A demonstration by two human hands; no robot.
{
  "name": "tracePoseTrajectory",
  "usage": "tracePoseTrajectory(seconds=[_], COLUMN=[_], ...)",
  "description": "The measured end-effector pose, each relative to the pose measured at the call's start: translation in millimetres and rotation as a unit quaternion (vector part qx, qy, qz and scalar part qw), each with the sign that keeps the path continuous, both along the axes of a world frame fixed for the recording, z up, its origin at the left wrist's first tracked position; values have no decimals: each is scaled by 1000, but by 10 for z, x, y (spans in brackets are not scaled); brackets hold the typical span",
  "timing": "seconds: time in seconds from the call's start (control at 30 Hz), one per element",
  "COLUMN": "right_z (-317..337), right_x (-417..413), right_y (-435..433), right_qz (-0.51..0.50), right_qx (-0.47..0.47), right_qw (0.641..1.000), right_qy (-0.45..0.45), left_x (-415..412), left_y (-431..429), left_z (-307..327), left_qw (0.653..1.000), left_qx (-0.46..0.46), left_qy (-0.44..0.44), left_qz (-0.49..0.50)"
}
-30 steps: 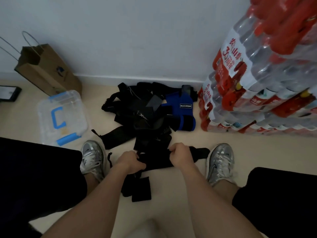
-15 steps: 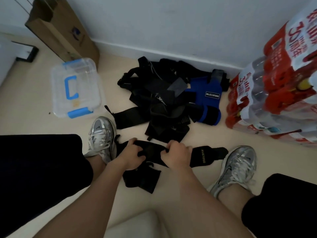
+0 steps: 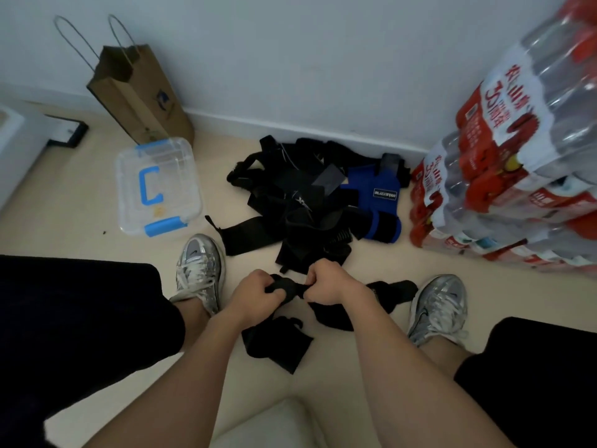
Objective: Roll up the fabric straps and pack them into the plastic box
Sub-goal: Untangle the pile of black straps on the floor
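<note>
Right now both hands work one strap, low between the person's shoes. The left hand (image 3: 258, 295) has its fingers (image 3: 271, 299) curled round a bunched end of the black strap (image 3: 286, 287), which looks part-rolled, though dark cloth on dark cloth makes that hard to confirm. The right hand (image 3: 329, 282) pinches the same strap just beside it, the fists nearly touching. The strap's long axis runs left to right across the floor (image 3: 97, 227), and its loose tail trails out from under the right hand toward the right shoe (image 3: 439, 305). Rolling should therefore take up slack from the right. The plastic box (image 3: 158, 185) sits far left with its lid on, well apart from the roll and nearer the left hand. The pile of straps (image 3: 300, 205) lies beyond the hands, unrolled.
</note>
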State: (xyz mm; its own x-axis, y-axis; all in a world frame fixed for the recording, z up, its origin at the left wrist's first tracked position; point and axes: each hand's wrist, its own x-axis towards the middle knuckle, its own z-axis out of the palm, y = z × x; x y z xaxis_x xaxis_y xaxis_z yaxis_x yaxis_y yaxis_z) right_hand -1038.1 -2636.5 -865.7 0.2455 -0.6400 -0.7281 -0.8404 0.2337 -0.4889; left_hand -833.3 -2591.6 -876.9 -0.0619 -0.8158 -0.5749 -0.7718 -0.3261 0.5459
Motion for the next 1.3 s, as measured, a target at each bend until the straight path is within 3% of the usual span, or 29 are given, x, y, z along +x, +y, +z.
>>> tracePoseTrajectory(seconds=[0.17,0.37,0.57,0.8,0.93,1.07,1.17,1.3], right_z=[638,1140,1411,1605,1638,1666,1663,1694], right_x=[-178,-469,-694,-893,-962,-949,-958,-1004], right_y=[-245,-264,-98,14,88,102,80,14], right_qz=[-60,-143,-210,-208,-208,-167,-117,-116], right_qx=[-1,-5,-60,-111,-72,13,21,38], right_qw=[995,969,940,953,958,960,963,953], right_qy=[-77,-202,-262,-190,-183,-226,-240,-279], left_x=[-161,-327,-373,-310,-392,-525,-593,-541], left_y=[-293,-648,-684,-787,-862,-916,-930,-914], left_z=[445,1110,1377,1472,1559,1708,1830,1924], left_qw=[992,967,916,931,930,925,921,921], left_qx=[-48,65,169,157,143,137,140,116], left_qy=[112,238,360,321,317,303,286,307], left_qz=[29,-63,-47,-81,-115,-182,-226,-208])
